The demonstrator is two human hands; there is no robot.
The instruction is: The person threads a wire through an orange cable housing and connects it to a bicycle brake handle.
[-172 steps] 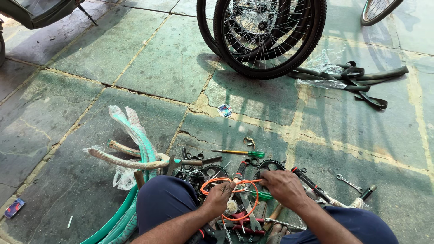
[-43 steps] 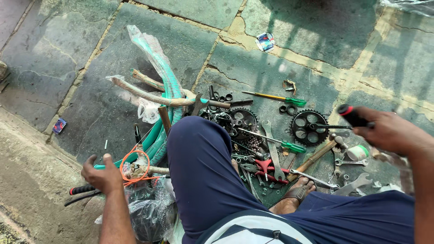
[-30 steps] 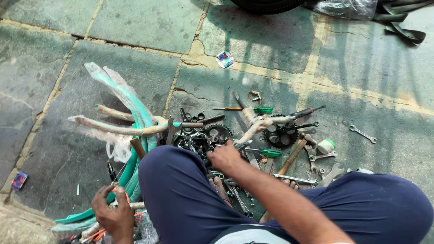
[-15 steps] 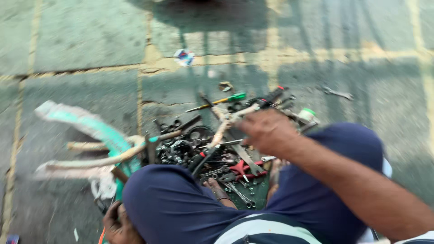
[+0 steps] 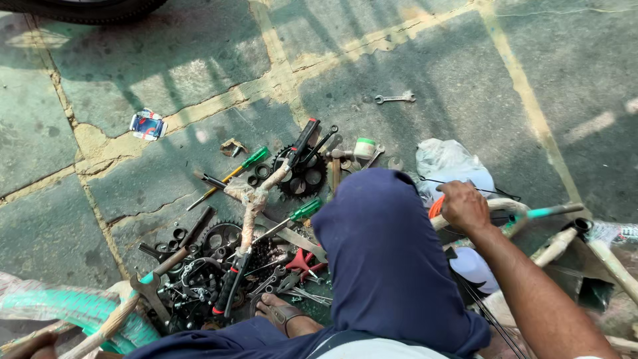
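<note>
My right hand [image 5: 463, 206] is clenched in a grip on a cream bicycle frame tube [image 5: 495, 207], knuckles up. Just under the grip sits something orange [image 5: 435, 207], and behind it a white plastic bag [image 5: 452, 163]. Left of the grip, past my blue-trousered knee [image 5: 382, 239], lies the tool pile: green-handled screwdriver [image 5: 296, 216], black sprocket [image 5: 302, 176], red pliers [image 5: 302, 262]. Farther out, a spanner [image 5: 395, 98] on the paving. My left hand [image 5: 30, 346] barely shows at the corner; its grip I can't tell.

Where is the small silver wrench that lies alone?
In the head view the small silver wrench lies on the paving at upper centre-right, apart from the tool pile, beyond the white plastic bag.
</note>
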